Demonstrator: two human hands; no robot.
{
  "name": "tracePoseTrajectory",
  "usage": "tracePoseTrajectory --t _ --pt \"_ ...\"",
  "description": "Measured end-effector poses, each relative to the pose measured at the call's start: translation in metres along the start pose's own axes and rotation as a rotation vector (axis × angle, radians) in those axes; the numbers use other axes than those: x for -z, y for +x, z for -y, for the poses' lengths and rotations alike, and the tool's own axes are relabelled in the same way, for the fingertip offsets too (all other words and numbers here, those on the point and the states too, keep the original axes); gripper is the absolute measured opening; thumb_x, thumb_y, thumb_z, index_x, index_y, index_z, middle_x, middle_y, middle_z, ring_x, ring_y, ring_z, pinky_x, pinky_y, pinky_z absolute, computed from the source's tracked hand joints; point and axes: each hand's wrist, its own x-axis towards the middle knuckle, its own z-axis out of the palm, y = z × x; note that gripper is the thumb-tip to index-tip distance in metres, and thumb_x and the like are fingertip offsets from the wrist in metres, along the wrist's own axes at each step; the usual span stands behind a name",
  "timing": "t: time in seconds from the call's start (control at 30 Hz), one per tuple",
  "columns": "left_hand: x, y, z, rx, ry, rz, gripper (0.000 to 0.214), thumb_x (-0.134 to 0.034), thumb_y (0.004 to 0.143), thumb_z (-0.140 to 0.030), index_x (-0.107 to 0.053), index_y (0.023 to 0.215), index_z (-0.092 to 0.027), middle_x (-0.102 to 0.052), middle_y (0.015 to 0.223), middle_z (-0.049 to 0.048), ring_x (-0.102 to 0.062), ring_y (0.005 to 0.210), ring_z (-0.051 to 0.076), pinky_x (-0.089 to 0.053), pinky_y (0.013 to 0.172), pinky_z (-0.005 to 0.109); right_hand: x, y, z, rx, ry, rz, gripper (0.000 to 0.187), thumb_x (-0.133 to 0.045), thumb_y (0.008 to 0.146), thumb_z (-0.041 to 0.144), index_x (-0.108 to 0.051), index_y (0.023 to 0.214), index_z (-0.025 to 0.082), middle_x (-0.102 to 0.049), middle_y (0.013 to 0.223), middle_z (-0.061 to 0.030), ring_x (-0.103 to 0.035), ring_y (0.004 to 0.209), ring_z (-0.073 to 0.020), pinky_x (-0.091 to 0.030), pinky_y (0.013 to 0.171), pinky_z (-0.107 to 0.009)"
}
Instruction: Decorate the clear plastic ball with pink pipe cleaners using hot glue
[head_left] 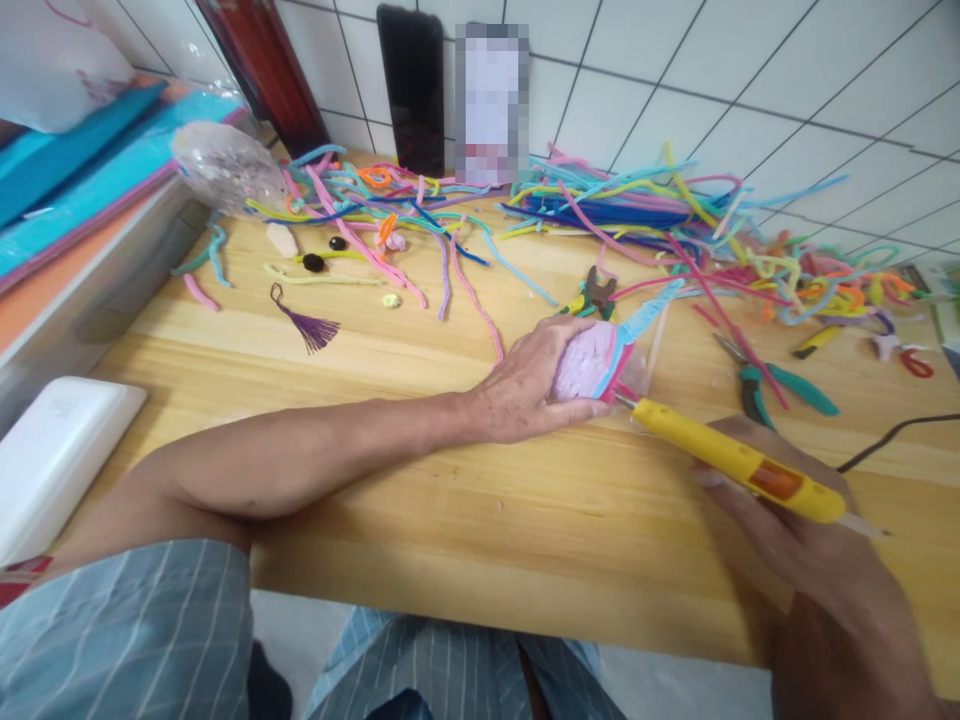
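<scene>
My left hand (521, 385) is wrapped round a lilac pipe-cleaner piece (585, 362) with a blue and pink edge. A light blue fuzzy strip (651, 308) sticks up from its far right side. In my right hand (787, 510) is a yellow glue gun (739, 460), its metal nozzle pointing left. The nozzle tip is at the pink edge of the piece, close to my left thumb; whether it touches I cannot tell. Beyond my left hand lie green-and-yellow cutters (596, 292). Teal-handled pliers (772, 380) rest beyond my right hand.
Loose pipe cleaners (607, 210) are heaped along the tiled wall, where a black phone (412, 90) and a lit phone (491, 100) lean. A purple tassel (306, 320) lies at left, near a white box-shaped object (64, 460). A dark cord (900, 432) runs off right.
</scene>
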Motion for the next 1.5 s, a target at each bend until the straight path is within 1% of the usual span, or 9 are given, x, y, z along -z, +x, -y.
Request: tracePoseTrajectory --t 0.2,0.33,0.53,0.7,0.93,1.07,1.23,1.37,1.5 --pt "-0.0002 -0.0009 0.0002 -0.004 0.005 -0.007 0.100 -0.079 0.099 -0.082 -0.042 0.172 -0.023 -0.058 0.173 0.0230 -0.057 0.164 0.044 -0.048 0.139 0.066 0.0005 -0.0003 0.0021 0.084 -0.170 0.010 0.002 -0.068 0.110 0.032 -0.067 0.110 0.033 -0.082 0.090 0.0037 -0.080 0.069 -0.0207 -0.060 0.062 -0.030" --pt "-0.0002 -0.0016 0.0013 -0.016 0.016 -0.013 0.100 -0.078 0.100 -0.081 -0.040 0.172 -0.022 -0.058 0.172 0.0235 -0.057 0.163 0.043 -0.048 0.139 0.065 0.0008 -0.0039 -0.0020 0.166 -0.268 0.010 0.004 -0.062 0.112 0.036 -0.064 0.111 0.033 -0.082 0.086 0.0014 -0.079 0.064 -0.0224 -0.055 0.056 -0.032" --pt "0.0002 -0.0034 0.0035 -0.017 0.020 -0.016 0.101 -0.079 0.100 -0.081 -0.040 0.172 -0.023 -0.056 0.172 0.0239 -0.054 0.166 0.043 -0.047 0.140 0.066 0.0009 -0.0056 0.0002 0.132 -0.249 0.009 0.004 -0.064 0.106 0.034 -0.065 0.109 0.035 -0.085 0.088 0.0001 -0.079 0.063 -0.0261 -0.051 0.052 -0.036" --pt "0.0024 -0.0041 0.0029 -0.048 0.023 0.000 0.098 -0.079 0.103 -0.075 -0.036 0.173 -0.022 -0.054 0.173 0.0255 -0.053 0.167 0.044 -0.047 0.140 0.067 0.0008 -0.0053 0.0001 0.138 -0.257 0.019 0.005 -0.063 0.106 0.033 -0.065 0.110 0.034 -0.084 0.089 -0.0012 -0.078 0.064 -0.0265 -0.052 0.053 -0.036" --pt "0.0016 -0.0038 0.0037 -0.037 0.012 -0.003 0.100 -0.081 0.101 -0.076 -0.036 0.173 -0.024 -0.054 0.173 0.0252 -0.052 0.168 0.044 -0.045 0.141 0.068 0.0001 -0.0062 -0.0022 0.176 -0.291 0.003 0.001 -0.060 0.110 0.033 -0.061 0.109 0.033 -0.081 0.083 0.0008 -0.077 0.061 -0.0241 -0.048 0.049 -0.034" --pt "0.0013 -0.0038 0.0045 -0.047 0.015 -0.013 0.100 -0.080 0.101 -0.077 -0.037 0.173 -0.023 -0.055 0.172 0.0248 -0.053 0.167 0.044 -0.046 0.141 0.066 -0.0010 -0.0047 -0.0009 0.169 -0.267 0.002 0.002 -0.061 0.109 0.032 -0.062 0.108 0.033 -0.082 0.083 0.0007 -0.078 0.062 -0.0239 -0.052 0.051 -0.033" --pt "0.0021 -0.0032 0.0028 -0.029 0.010 -0.004 0.100 -0.080 0.100 -0.078 -0.038 0.172 -0.022 -0.055 0.172 0.0250 -0.053 0.167 0.044 -0.046 0.141 0.067 -0.0003 -0.0044 -0.0012 0.160 -0.249 0.006 0.003 -0.063 0.107 0.033 -0.066 0.106 0.033 -0.082 0.082 -0.0001 -0.076 0.060 -0.0253 -0.050 0.050 -0.035" --pt "0.0022 -0.0028 0.0014 -0.003 0.008 -0.002 0.099 -0.080 0.100 -0.079 -0.039 0.172 -0.024 -0.056 0.173 0.0240 -0.053 0.168 0.044 -0.046 0.141 0.067 0.0010 -0.0070 -0.0023 0.123 -0.238 0.007 0.005 -0.065 0.105 0.035 -0.070 0.104 0.033 -0.083 0.084 -0.0016 -0.076 0.061 -0.0259 -0.052 0.052 -0.035" --pt "0.0016 -0.0032 0.0023 -0.028 0.013 -0.014 0.099 -0.079 0.101 -0.079 -0.040 0.172 -0.022 -0.056 0.172 0.0242 -0.054 0.166 0.043 -0.047 0.141 0.066 0.0005 -0.0067 -0.0011 0.123 -0.244 -0.004 0.004 -0.065 0.106 0.034 -0.069 0.105 0.033 -0.083 0.084 -0.0010 -0.075 0.061 -0.0254 -0.050 0.051 -0.035"
